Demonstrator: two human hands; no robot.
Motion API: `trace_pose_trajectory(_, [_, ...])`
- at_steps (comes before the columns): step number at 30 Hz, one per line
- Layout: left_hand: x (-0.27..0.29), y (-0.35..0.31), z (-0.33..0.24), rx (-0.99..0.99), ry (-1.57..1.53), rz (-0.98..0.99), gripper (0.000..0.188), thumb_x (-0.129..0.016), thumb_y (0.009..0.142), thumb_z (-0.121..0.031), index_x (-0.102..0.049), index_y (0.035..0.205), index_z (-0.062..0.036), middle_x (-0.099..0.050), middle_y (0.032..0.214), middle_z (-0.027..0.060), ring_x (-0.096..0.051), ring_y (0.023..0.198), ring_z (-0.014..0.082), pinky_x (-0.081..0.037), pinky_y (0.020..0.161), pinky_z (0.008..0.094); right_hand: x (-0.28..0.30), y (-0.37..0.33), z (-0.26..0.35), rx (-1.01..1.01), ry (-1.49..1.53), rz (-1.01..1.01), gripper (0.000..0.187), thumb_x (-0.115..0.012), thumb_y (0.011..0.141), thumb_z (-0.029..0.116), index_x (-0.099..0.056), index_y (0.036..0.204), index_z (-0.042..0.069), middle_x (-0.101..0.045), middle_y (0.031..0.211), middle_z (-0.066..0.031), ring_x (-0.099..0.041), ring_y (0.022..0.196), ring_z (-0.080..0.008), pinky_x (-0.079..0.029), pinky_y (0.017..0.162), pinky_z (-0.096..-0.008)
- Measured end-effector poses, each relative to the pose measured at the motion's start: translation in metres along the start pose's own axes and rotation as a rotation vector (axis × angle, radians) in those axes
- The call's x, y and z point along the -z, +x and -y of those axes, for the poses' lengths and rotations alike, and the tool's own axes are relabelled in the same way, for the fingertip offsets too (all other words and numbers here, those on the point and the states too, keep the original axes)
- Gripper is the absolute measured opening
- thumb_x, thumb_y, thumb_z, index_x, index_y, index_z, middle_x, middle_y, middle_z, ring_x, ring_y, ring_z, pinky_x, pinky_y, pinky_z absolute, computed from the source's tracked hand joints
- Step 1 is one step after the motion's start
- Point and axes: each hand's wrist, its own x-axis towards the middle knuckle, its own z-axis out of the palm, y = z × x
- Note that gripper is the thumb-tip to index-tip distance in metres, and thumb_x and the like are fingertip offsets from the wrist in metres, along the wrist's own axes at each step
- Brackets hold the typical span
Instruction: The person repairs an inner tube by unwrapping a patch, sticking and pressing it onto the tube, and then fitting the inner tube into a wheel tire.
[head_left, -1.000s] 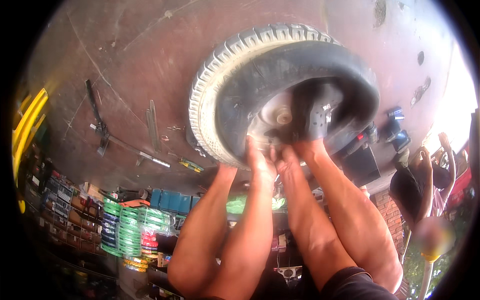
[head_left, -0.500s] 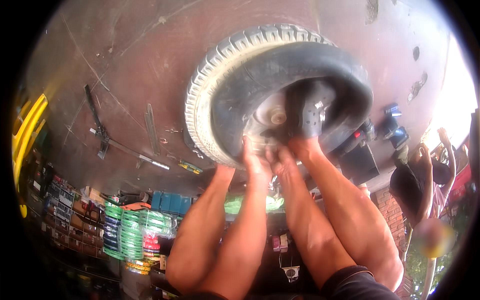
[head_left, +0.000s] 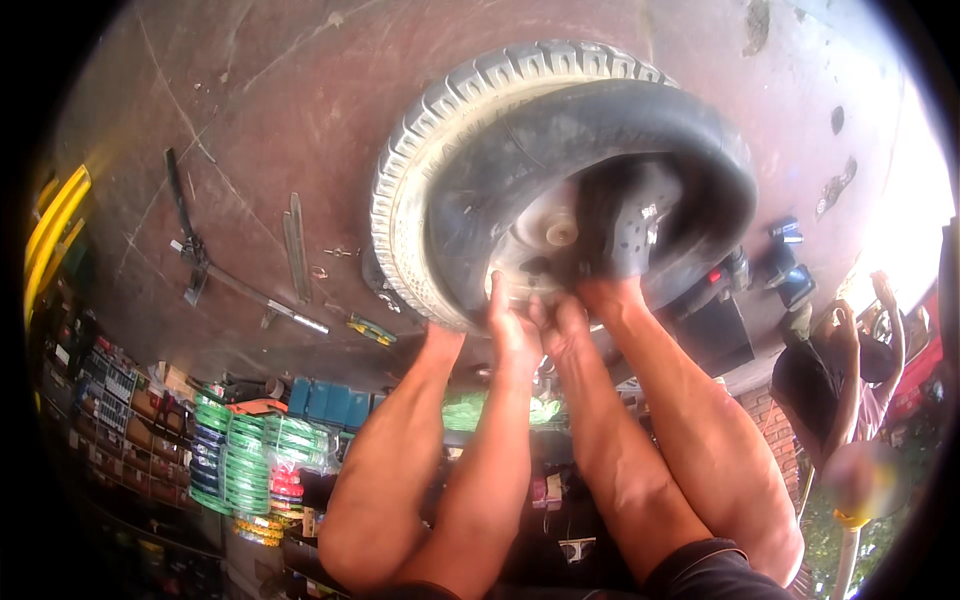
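A wheel with a chunky-treaded tyre (head_left: 395,160) lies flat on the floor in front of me. A dark inner tube (head_left: 480,180) rests over it, its far right part bulging above the tyre. Inside the ring shows the pale metal hub (head_left: 560,230). My right foot, in a dark perforated clog (head_left: 632,225), is planted within the ring. My left hand (head_left: 512,328) is at the wheel's near side, thumb along the rim, other fingers curled. Right beside it, my right hand (head_left: 566,325) has its fingers bent inward at the same spot. What they pinch is hidden.
Left of the wheel lie a long metal bar tool (head_left: 240,285), flat tyre levers (head_left: 296,248) and yellow-green pliers (head_left: 372,330). On the right are a cordless power tool (head_left: 735,272) and blue-black items (head_left: 790,270). Another person (head_left: 840,380) is at far right; shelved goods (head_left: 245,450) fill the lower left.
The view has shifted slightly, moving the floor tools a little leftward in the picture. Both hands stay together at the wheel's near side, and the clog remains inside the ring.
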Motion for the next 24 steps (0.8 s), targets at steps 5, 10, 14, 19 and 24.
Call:
trace_pose_trajectory(5, [0.017,0.015,-0.004,0.041,-0.037,0.116,0.049,-0.057,0.094,-0.041,-0.048,0.127,-0.0055,-0.057,0.116,0.0054,-0.059,0.092,0.0138,-0.051,0.07,0.021,-0.004,-0.002,-0.015,0.009,-0.001,-0.054,0.016,-0.04,0.09,0.0,-0.047,0.103,-0.005,-0.055,0.092,-0.0145,-0.063,0.072,-0.0223,-0.059,0.055,-0.0275])
trace_pose_trajectory(10, [0.002,0.016,-0.021,-0.008,0.0,0.044,0.051,-0.06,0.092,-0.04,-0.048,0.127,-0.006,-0.056,0.117,0.0033,-0.057,0.093,0.0107,-0.047,0.062,0.0167,-0.016,0.005,-0.015,-0.022,-0.069,-0.03,0.015,-0.04,0.09,0.001,-0.048,0.101,-0.005,-0.056,0.09,-0.0137,-0.063,0.071,-0.0216,-0.059,0.057,-0.0283])
trace_pose_trajectory(14, [-0.006,0.041,-0.021,0.007,-0.015,-0.038,0.048,-0.062,0.091,-0.038,-0.05,0.125,-0.0071,-0.056,0.115,0.0024,-0.055,0.09,0.0077,-0.045,0.058,0.0162,-0.038,0.004,-0.006,-0.012,-0.017,0.028,0.014,-0.041,0.09,0.002,-0.048,0.1,-0.005,-0.057,0.088,-0.0132,-0.063,0.071,-0.0207,-0.059,0.059,-0.0273])
trace_pose_trajectory(19, [0.031,0.06,0.0,-0.034,-0.017,0.036,0.048,-0.06,0.092,-0.04,-0.05,0.126,-0.0088,-0.055,0.119,0.0032,-0.055,0.095,0.0098,-0.046,0.067,0.0199,-0.017,0.03,-0.02,-0.035,-0.016,-0.002,0.014,-0.043,0.089,0.001,-0.049,0.1,-0.005,-0.059,0.091,-0.0143,-0.064,0.074,-0.0207,-0.059,0.06,-0.0263])
trace_pose_trajectory(24, [0.021,0.077,-0.007,-0.033,0.045,-0.073,0.05,-0.057,0.093,-0.043,-0.048,0.129,-0.0101,-0.054,0.124,0.0033,-0.054,0.105,0.0137,-0.048,0.08,0.0273,-0.022,0.061,-0.018,-0.049,0.208,0.059,0.017,-0.044,0.087,-0.002,-0.052,0.102,-0.005,-0.061,0.092,-0.0135,-0.064,0.074,-0.0199,-0.059,0.059,-0.0224])
